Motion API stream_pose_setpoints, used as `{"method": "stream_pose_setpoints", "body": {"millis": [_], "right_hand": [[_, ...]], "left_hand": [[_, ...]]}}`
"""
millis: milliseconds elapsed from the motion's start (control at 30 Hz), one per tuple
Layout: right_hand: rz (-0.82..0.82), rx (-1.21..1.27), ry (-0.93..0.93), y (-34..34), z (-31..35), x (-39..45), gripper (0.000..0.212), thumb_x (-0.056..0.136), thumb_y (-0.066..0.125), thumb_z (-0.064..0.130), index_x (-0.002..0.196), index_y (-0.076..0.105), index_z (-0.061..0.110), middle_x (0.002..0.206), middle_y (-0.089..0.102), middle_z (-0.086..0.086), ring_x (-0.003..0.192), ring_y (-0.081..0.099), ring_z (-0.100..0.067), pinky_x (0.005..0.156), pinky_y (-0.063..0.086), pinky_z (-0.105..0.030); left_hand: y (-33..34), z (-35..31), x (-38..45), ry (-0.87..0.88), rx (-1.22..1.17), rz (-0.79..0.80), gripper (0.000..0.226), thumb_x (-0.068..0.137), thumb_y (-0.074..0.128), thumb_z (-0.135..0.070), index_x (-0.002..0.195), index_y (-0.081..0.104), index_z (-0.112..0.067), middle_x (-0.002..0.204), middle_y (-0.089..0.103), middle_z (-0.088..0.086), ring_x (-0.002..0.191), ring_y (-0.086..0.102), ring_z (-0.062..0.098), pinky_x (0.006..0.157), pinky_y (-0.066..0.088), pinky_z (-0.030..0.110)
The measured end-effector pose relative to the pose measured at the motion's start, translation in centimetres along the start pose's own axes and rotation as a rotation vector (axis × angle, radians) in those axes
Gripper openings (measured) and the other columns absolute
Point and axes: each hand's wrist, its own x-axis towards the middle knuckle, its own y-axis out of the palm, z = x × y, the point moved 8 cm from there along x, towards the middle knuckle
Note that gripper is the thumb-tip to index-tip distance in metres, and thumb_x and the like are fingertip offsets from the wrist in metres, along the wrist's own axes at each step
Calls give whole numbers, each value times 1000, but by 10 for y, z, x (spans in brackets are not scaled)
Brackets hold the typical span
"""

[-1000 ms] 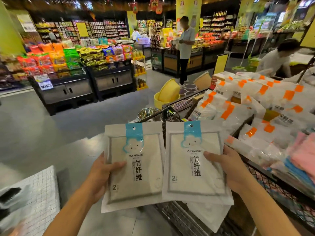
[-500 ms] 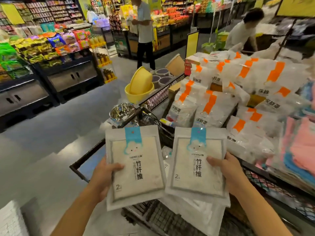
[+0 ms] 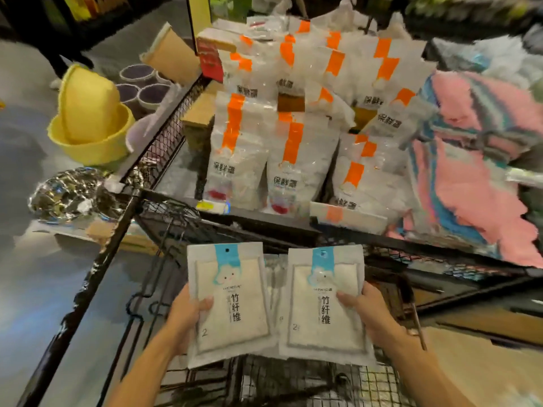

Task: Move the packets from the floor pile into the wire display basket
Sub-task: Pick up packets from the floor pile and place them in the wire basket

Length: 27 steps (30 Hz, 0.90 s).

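Note:
I hold two flat white packets with blue cloud labels side by side over the black wire display basket [image 3: 164, 227]. My left hand [image 3: 185, 315] grips the left packet [image 3: 232, 301] at its left edge, thumb on the front. My right hand [image 3: 367, 312] grips the right packet [image 3: 323, 304] at its right edge, thumb on the front. Both packets hang above the basket's near compartment, whose mesh floor [image 3: 293, 377] shows below them. More white packets seem to lie behind the two; how many is hidden.
The basket's far compartment holds several upright clear bags with orange stripes [image 3: 235, 148]. Pink and blue cloths [image 3: 470, 171] pile up at the right. Left of the basket on the floor stand yellow basins [image 3: 88, 124], steel bowls [image 3: 64, 195] and purple pots [image 3: 138, 83].
The view has tilted down and moved closer to the basket. Both hands have carried the packets forward and lower, over the near wire compartment.

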Motion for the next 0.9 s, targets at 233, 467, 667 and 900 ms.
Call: {"method": "stream_pose_setpoints", "body": {"millis": [233, 467, 667, 900], "right_hand": [[-74, -118, 82, 27, -27, 41, 28, 92, 72, 6, 114, 59, 15, 106, 74, -9, 82, 78, -21, 63, 64, -38], [-173, -243, 91, 37, -47, 73, 28, 91, 74, 10, 110, 55, 19, 111, 71, -8, 93, 75, -24, 76, 65, -47], [-285, -477, 41, 47, -54, 79, 53, 92, 76, 17, 133, 43, 14, 117, 60, -2, 97, 65, -17, 76, 63, -35], [-376, -979, -109, 59, -47, 69, 76, 98, 65, 42, 154, 24, 13, 138, 49, -8, 120, 56, -22, 98, 52, -38]], "left_hand": [[9, 29, 85, -69, 206, 56, 38, 90, 68, 2, 114, 63, -26, 110, 75, 6, 99, 73, 28, 81, 62, 50], [15, 50, 125, -24, 366, 32, 40, 92, 67, 0, 124, 50, -17, 115, 66, 7, 109, 66, 30, 85, 59, 48], [22, 55, 126, 116, 497, -59, 64, 96, 63, -1, 149, 32, -17, 126, 50, 3, 112, 53, 20, 89, 54, 33], [34, 71, 127, 254, 1149, -80, 48, 102, 55, -27, 147, 40, -27, 141, 32, 13, 127, 37, 28, 92, 55, 45]]}}
